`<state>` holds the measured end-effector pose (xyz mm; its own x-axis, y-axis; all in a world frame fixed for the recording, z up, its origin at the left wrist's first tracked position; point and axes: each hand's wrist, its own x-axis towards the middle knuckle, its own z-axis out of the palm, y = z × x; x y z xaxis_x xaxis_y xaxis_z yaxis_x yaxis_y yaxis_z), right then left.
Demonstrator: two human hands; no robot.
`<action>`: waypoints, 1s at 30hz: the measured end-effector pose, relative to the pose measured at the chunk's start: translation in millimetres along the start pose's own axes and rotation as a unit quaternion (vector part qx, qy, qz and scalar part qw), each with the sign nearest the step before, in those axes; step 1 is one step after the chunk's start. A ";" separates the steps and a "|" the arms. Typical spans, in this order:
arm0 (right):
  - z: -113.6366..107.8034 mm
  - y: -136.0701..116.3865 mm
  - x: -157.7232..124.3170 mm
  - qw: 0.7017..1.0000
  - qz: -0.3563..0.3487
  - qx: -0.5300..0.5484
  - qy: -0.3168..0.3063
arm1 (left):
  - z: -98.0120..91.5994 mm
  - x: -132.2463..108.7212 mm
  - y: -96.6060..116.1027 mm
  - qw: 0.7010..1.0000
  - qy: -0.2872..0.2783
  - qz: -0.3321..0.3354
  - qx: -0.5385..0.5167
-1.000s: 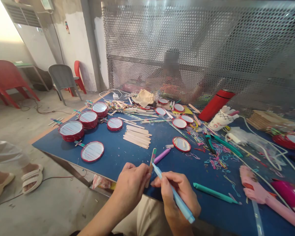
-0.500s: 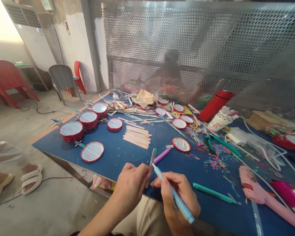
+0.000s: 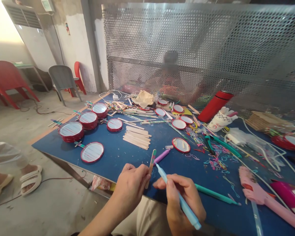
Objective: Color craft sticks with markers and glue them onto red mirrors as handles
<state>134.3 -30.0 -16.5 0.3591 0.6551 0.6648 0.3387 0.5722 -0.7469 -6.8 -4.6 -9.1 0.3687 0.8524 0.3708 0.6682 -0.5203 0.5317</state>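
My left hand (image 3: 134, 180) pinches a wooden craft stick (image 3: 151, 163) upright near the table's front edge; coloured bands, green at the tip, mark its upper part. In my right hand (image 3: 183, 200) is a light blue marker (image 3: 183, 201), held like a pen, its tip just right of the stick and apart from it. Behind them lies a purple marker (image 3: 162, 156). A teal marker (image 3: 216, 194) rests to the right, partly behind my right hand. Plain craft sticks (image 3: 137, 137) are lined up beyond my hands.
Red-rimmed round banjo-like pieces (image 3: 92, 151) stand at the left. On the right are loose coloured bands (image 3: 216, 160), teal-handled pliers (image 3: 226, 146), a pink glue gun (image 3: 250, 185), a paper cup of markers (image 3: 220, 119) and a red flask (image 3: 215, 105). A perforated metal panel (image 3: 137, 42) closes the back.
My right hand has drawn slightly right and down, taking the blue marker's tip off the stick. My left hand and the stick have hardly moved.
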 end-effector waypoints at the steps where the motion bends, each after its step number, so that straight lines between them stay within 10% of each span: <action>1: 0.4 0.5 0.2 1.000 -0.006 -0.003 -0.006 | 0.4 0.0 -0.5 1.000 0.003 0.003 0.002; 30: 2.2 -6.7 -2.6 0.997 0.049 -0.052 -0.010 | -1.2 0.1 -0.3 1.000 -0.015 -0.021 0.000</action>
<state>129.2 -34.5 -13.2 0.3771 0.7154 0.5882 0.3916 0.4523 -0.8013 -7.7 -4.4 -8.2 0.3595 0.8743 0.3260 0.6833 -0.4846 0.5461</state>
